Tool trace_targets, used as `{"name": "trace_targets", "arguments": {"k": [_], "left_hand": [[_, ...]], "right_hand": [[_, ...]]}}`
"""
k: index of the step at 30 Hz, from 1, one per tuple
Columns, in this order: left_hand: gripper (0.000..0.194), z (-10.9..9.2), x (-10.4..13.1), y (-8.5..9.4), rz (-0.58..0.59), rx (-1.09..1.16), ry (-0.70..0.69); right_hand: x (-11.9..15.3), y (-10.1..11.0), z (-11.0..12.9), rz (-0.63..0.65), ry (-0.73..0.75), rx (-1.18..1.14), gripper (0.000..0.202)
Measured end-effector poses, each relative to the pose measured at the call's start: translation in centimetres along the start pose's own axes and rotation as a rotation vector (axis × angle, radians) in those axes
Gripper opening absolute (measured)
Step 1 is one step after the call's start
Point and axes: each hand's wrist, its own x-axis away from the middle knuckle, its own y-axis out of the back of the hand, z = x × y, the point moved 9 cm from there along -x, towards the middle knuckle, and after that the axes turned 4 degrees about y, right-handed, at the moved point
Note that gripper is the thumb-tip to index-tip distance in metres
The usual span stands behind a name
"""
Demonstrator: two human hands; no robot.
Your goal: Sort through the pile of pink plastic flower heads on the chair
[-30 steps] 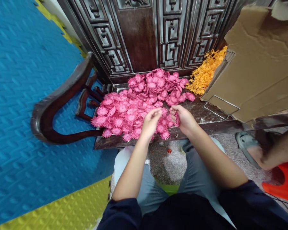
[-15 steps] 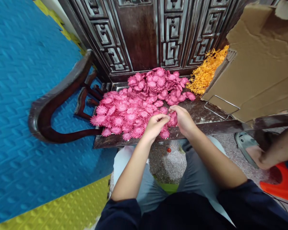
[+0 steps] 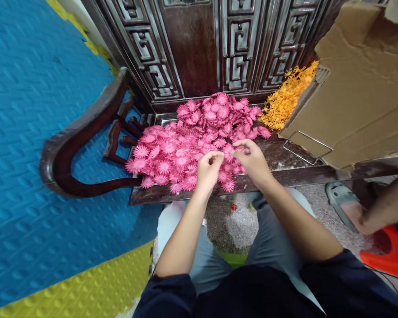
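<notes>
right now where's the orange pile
In the head view, the orange pile is on the wooden seat, right of the pink pieces and left of the cardboard, by the carved back.

The 2 bare forearms reach forward and converge. The left hand (image 3: 210, 170) curls, its thumb and index fingertips pinched together. The right hand (image 3: 252, 162) bends inward just beside it, thumb and index finger extended toward the left hand's fingertips, the other fingers curled.

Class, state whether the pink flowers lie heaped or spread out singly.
Heaped: the pink flowers overlap in layers on the dark wooden seat.
</notes>
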Motion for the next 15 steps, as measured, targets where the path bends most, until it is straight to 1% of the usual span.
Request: {"name": "trace_targets", "arguments": {"k": [1, 3, 5, 10, 15], "left_hand": [[0.008, 0.0, 0.0, -0.1, 0.005, 0.005, -0.002], [0.009, 0.0, 0.1, -0.2, 0.015, 0.025, 0.007], [0.011, 0.1, 0.1, -0.3, 0.029, 0.056, 0.025], [0.011, 0.5, -0.1, -0.3, 0.034, 0.17, 0.082], [0.015, 0.2, 0.0, -0.9, 0.098, 0.234, 0.075]], "right_hand": [[0.0, -0.4, 0.2, 0.053, 0.024, 0.016, 0.017], [0.1, -1.2, 0.3, 0.145, 0.02, -0.005, 0.014], [0.1, -1.4, 0.2, 0.183, -0.001, -0.041, 0.016], [0.0, -1.4, 0.3, 0.187, 0.029, -0.065, 0.013], [0.0, -1.3, 0.7, 0.188, 0.071, -0.032, 0.012]]}}
